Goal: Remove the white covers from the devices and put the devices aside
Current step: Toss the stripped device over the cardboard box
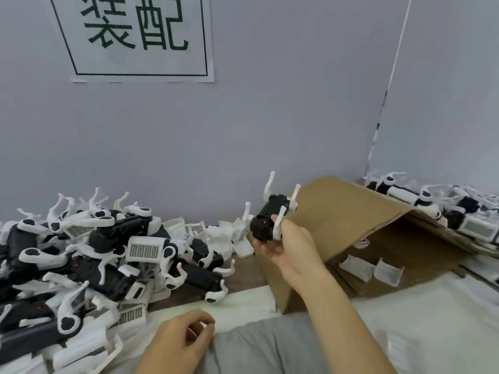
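Head view shows the right hand (283,247) raised above the table edge, forearm reaching up from the lower right, fingers and thumb curled round a black device (266,222) with white legs sticking upward. Four legs can be counted on it, and it carries no white cover on its body. The left hand (183,338) rests low near the lap, fingers loosely curled, holding nothing.

Just behind and right of the held device lies a cardboard box (345,211) tipped on its side, its opening facing the person. Inside it two white covers (370,268) lie side by side on the lower wall.

To the left, a heap of devices (94,255) sprawls over the table, black bodies and white legs tangled, too many to count. Between that heap and the box sits a cluster of loose white covers (229,238). Further devices (432,206) lie on top of the box at far right. A paper sign (135,36) hangs on the grey wall.
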A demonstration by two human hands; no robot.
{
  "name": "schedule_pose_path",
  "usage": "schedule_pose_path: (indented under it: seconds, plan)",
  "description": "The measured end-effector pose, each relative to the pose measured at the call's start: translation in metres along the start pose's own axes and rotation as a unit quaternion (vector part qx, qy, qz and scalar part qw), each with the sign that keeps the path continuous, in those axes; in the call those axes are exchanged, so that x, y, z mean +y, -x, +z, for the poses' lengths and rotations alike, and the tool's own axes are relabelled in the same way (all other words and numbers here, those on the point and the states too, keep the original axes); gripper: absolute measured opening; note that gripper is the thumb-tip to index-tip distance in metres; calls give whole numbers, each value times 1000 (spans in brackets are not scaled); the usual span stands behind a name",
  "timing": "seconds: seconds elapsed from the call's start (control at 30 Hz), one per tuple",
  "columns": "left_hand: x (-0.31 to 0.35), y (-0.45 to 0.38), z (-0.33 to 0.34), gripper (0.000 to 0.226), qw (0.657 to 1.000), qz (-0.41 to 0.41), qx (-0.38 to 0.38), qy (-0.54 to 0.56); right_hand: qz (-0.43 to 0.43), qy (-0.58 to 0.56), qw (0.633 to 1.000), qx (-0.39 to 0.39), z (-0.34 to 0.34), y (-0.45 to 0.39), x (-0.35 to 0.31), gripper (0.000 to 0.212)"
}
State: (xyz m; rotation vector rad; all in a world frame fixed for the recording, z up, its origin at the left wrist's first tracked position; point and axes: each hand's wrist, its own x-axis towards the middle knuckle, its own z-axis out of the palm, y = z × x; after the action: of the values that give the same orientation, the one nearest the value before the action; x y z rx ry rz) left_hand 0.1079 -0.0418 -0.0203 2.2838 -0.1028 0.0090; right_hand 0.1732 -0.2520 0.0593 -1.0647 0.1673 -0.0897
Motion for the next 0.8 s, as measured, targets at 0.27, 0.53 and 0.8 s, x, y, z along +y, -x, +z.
schedule_pose_path:
  seconds: [0.27, 0.53, 0.8]
  plan:
    - [6, 1, 0, 15, 1000, -14, -1, 0, -144, -154, 965, 156, -41, -52, -128, 39]
    - [6, 3, 1, 20, 1000, -12, 14, -5, -145, 112, 979, 93, -13, -11, -47, 27]
    - [-4, 2, 7, 29, 994, -14, 111, 20, -152, 342, 927, -15, 22, 29, 106, 32]
